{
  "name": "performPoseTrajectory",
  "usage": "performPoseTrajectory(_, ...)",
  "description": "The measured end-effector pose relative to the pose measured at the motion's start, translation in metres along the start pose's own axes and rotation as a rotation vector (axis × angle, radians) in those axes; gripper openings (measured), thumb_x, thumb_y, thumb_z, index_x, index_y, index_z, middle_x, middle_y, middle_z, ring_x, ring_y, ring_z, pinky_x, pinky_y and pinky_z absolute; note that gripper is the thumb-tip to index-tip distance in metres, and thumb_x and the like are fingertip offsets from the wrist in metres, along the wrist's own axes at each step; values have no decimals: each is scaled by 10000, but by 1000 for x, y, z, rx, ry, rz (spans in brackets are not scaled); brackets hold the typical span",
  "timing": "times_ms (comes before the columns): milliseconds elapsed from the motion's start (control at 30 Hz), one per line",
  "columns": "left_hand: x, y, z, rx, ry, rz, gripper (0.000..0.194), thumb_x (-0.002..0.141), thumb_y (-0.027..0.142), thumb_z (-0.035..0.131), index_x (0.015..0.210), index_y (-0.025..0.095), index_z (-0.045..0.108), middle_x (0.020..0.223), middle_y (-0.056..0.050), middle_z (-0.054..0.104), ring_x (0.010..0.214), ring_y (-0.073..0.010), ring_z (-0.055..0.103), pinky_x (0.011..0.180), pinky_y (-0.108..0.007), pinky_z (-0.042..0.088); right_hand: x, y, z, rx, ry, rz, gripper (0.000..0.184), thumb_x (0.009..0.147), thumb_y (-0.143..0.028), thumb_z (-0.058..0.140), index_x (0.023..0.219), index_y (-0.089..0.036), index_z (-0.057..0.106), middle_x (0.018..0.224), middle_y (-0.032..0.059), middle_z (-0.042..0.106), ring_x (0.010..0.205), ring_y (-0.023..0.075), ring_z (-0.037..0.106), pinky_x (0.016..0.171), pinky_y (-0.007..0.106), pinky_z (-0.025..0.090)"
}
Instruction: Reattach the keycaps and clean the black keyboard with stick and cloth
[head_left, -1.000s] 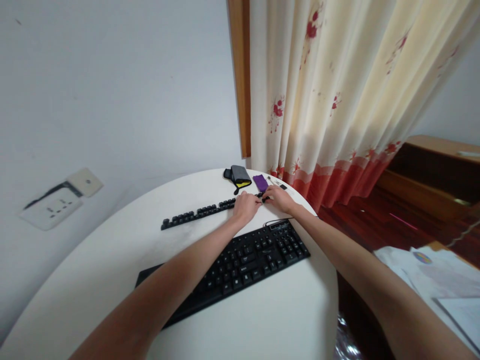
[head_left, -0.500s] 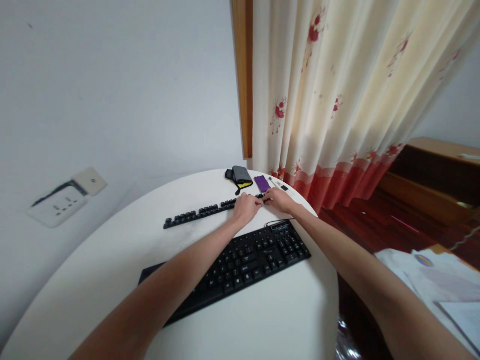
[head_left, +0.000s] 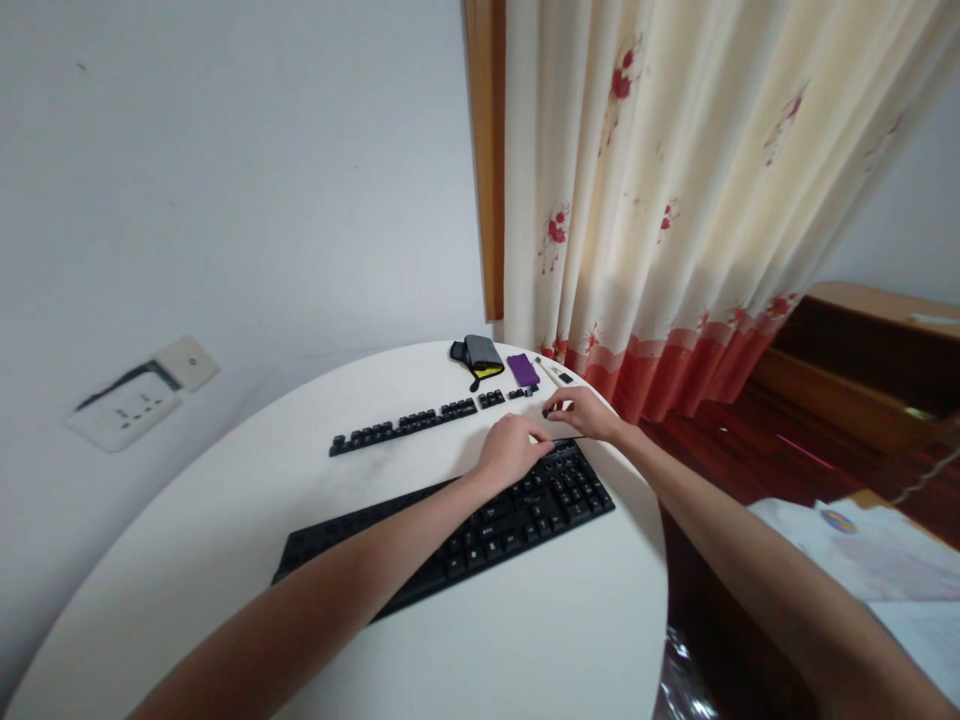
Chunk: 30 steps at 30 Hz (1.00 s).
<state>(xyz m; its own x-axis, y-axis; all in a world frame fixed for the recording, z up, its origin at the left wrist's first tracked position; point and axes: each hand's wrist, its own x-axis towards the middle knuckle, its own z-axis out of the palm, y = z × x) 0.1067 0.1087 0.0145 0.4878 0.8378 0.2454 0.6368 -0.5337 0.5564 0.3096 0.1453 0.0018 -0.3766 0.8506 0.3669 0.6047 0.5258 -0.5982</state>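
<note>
In the head view, the keyboard [head_left: 536,505] lies on the tabletop [head_left: 525,640], on the near side of both hands. Its long axis slants from near-left up to far-right, passing under the left forearm. The left hand [head_left: 510,445] is the nearer one: its fingertips are at or just above the far edge, close to the far-right corner. The right hand [head_left: 583,413] is just beyond that corner, a little farther out and to the right of the left hand.

The right hand is pinched narrow, thumb and finger seemingly on a small black keycap [head_left: 547,412]. The left hand's fingers are drawn close together; whether they hold anything, I cannot tell. The row of keycaps [head_left: 416,422] lies beyond the left hand and stretches off to its left, roughly parallel to the keyboard, with its right end near the right hand. Past that end lie the purple cloth [head_left: 523,370] and a thin pale tool [head_left: 551,373], with the grey and yellow pouch [head_left: 481,356] farther to the left.

Against the earlier frames of this view, the hands have parted. Both were together at the right end of the row; now the left has come back to the keyboard's far edge, the right has shifted outward, and the row's right end shows uncovered.
</note>
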Motion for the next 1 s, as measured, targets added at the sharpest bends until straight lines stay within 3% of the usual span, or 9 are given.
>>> performPoseTrajectory(100,-21,11,3,-19,-35,38,128,809,315,679,859,269,788,852,3,764,807,-202,666,814,-312,477,-29,-17,-11,116,-22,12,151,779,-252,710,902,-164,721,862,51,710,770,167,628,678,274,504)
performPoseTrajectory(300,-41,18,0,126,-39,112,120,834,286,660,865,282,776,879,0,753,878,-228,606,823,-363,458,-67,-46,-9,69,-137,-97,88,813,-272,706,867,-207,730,839,44,704,779,176,607,719,304,491)
performPoseTrajectory(433,-47,22,0,194,-8,162,106,836,254,661,859,281,762,905,3,747,904,-241,570,815,-386,442,-72,-46,-2,19,-140,-167,49,819,-221,697,849,-213,735,842,49,710,807,191,600,779,335,485)
performPoseTrajectory(733,-55,30,2,306,-9,232,208,906,230,543,867,259,746,895,-41,708,918,-256,533,791,-407,408,-76,-48,0,-104,-153,-209,181,850,-136,634,935,-233,761,923,59,700,896,198,589,821,330,477)
performPoseTrajectory(1000,-70,32,8,245,33,234,239,929,190,490,971,220,723,1002,-44,677,985,-240,514,827,-397,427,-79,-44,8,-38,-59,-161,116,845,-155,651,878,-218,743,910,58,692,890,198,597,830,349,481)
